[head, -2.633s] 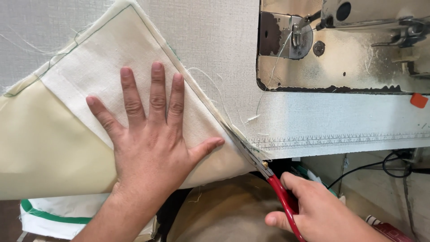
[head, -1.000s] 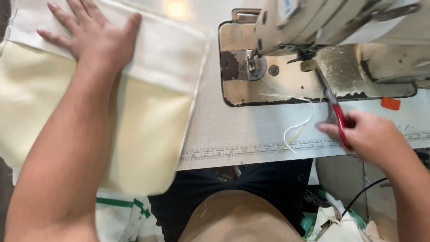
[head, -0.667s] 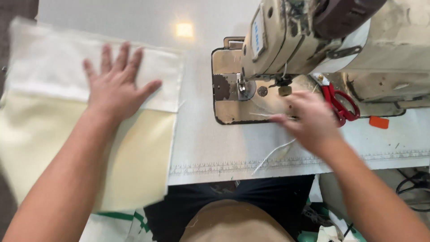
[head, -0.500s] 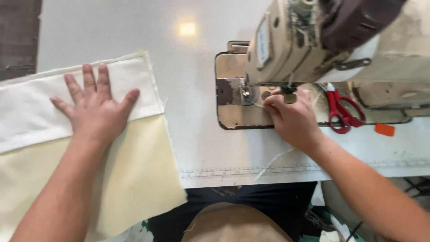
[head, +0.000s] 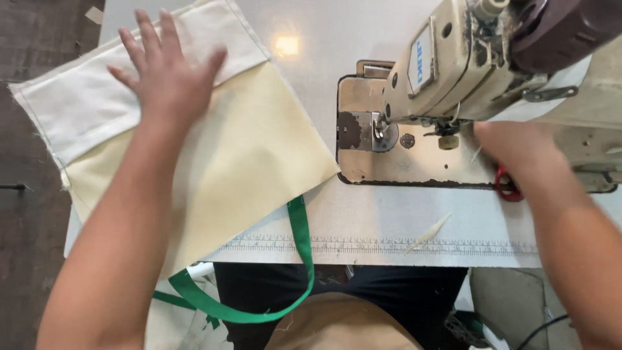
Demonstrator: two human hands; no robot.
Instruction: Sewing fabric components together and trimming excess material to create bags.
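The sewing table (head: 363, 227) is carrying the cream sewing machine (head: 466, 58), its needle plate (head: 414, 152) bare. Left of it the cream fabric panel (head: 214, 155) is lying flat, white band on top, green strap (head: 299, 259) trailing off the table edge. The left hand (head: 170, 71) is pressing open-palmed on the band, gripping nothing; best keeping fingers spread so the layers lie aligned. The right hand (head: 521, 149) is blurring over the red-handled scissors (head: 506, 185); whether it grips them, I cannot tell.

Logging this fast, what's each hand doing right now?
Left hand: open, flat on the cream fabric.
Right hand: over the red scissors; grip cannot be told.
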